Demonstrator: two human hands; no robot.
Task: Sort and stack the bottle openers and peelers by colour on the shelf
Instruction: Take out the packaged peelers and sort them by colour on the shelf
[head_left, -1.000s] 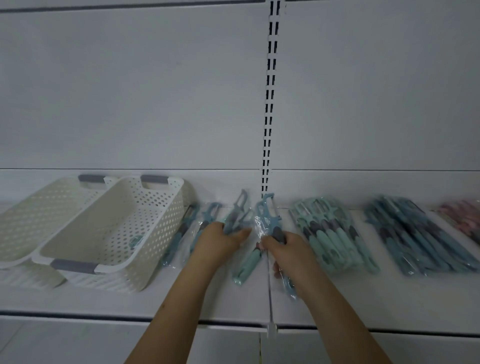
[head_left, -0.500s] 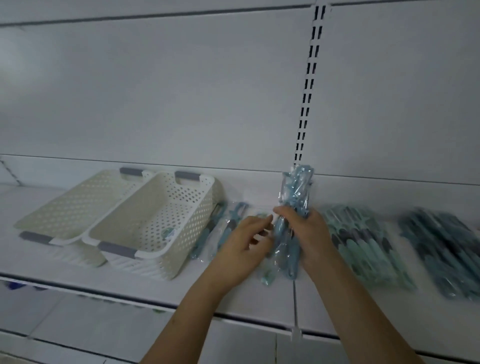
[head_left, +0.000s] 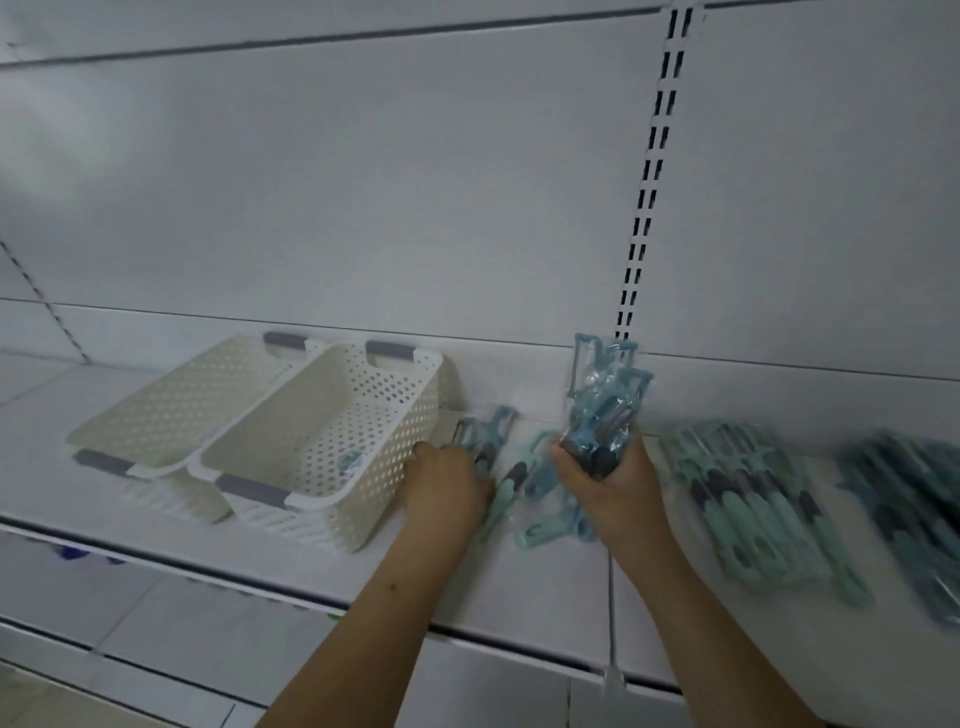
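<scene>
My right hand grips a bundle of blue peelers in clear wrappers, held upright above the white shelf. My left hand rests on the shelf, its fingers on a loose blue peeler lying beside the basket. A mint peeler and other mint pieces lie between my hands. To the right lies a stack of mint peelers, and further right a blurred stack of dark blue ones.
Two cream perforated baskets with grey handles stand at the left; one small blue item lies inside the nearer one. A slotted upright runs up the white back panel. The shelf's front edge runs below my arms.
My left hand has left the bundle and moved left to the loose peeler by the basket. My right hand still holds the bundle upright. The view shifted left.
</scene>
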